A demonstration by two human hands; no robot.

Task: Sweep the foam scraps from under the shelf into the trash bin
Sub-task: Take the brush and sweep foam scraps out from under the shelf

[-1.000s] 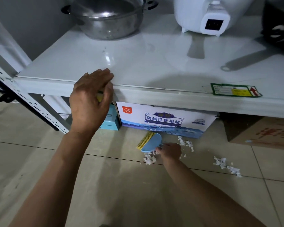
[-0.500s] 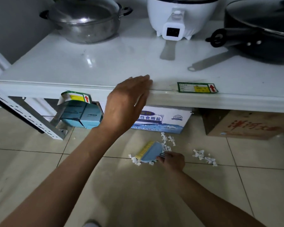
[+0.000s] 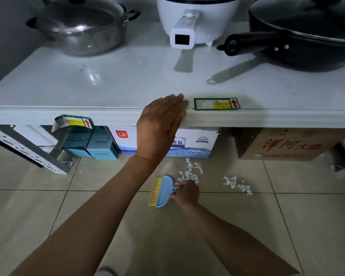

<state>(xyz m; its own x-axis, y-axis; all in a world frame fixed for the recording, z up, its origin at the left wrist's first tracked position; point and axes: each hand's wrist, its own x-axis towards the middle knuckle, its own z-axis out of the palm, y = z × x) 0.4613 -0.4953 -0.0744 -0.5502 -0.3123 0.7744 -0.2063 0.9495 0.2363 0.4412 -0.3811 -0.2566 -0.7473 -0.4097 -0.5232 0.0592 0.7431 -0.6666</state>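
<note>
My right hand [image 3: 186, 192] grips the handle of a small blue brush [image 3: 161, 191] with yellow bristles, held low over the tiled floor with the bristles pointing left. White foam scraps [image 3: 190, 171] lie just behind the brush, in front of the shelf. A second small cluster of scraps [image 3: 237, 184] lies further right. My left hand [image 3: 161, 126] rests flat with fingers together on the front edge of the white shelf [image 3: 267, 116]. No trash bin is in view.
Under the shelf stand teal boxes [image 3: 94, 144], a white and blue salt carton [image 3: 195, 144] and a brown cardboard box [image 3: 287, 144]. A slanted metal shelf leg [image 3: 28, 152] is at left. On top sit a steel pot [image 3: 78, 30], a white rice cooker [image 3: 195, 20] and a black pan [image 3: 307, 32].
My left hand slid rightward along the shelf edge. The brush swept toward me and to the left, off the scraps, and turned so its bristles face left.
</note>
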